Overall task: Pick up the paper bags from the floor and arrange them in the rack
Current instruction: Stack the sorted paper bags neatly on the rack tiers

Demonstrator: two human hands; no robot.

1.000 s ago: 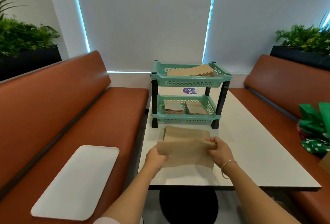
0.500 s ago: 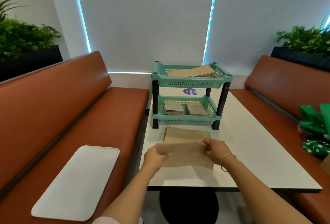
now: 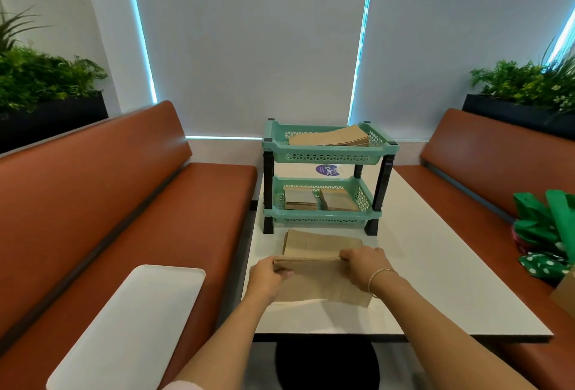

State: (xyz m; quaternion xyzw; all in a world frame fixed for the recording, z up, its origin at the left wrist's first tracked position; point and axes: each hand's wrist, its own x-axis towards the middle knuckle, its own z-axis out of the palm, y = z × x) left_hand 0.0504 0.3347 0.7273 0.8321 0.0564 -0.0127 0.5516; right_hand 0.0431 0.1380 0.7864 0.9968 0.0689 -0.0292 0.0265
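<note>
- Two arms of ours reach forward over the near edge of the white table point(image 3: 441, 268), and both hands meet on one stack of brown paper bags point(image 3: 317, 284) lying flat on it.
- Our left hand point(image 3: 267, 274) grips the stack's left end, fingers curled under the edge and thumb on top.
- Our right hand point(image 3: 367, 265) grips the right end the same way, knuckles up; a thin bracelet point(image 3: 378, 277) circles that wrist.
- We hold the far edge of the stack slightly raised, while its near edge lies on the tabletop.
- Just beyond the held stack we see a second pile of bags point(image 3: 320, 241) flat on the table, partly covered by the stack in our hands.
- Beyond that pile stands our green two-tier rack point(image 3: 326, 156) on black legs, near the far end of the table.
- Its lower tier holds two short piles of bags point(image 3: 320, 199) side by side.
- Its upper tier holds one pile of bags point(image 3: 333, 137), tilted and leaning toward the right wall.
- To our left a white tray point(image 3: 130, 324) lies on the orange bench point(image 3: 155, 218).
- To our right, green fabric point(image 3: 547, 231) sits on the other bench point(image 3: 485, 168).
- Farthest off, plants point(image 3: 40, 78) stand in dark planters on both sides, against the pale blinds point(image 3: 249, 47).
</note>
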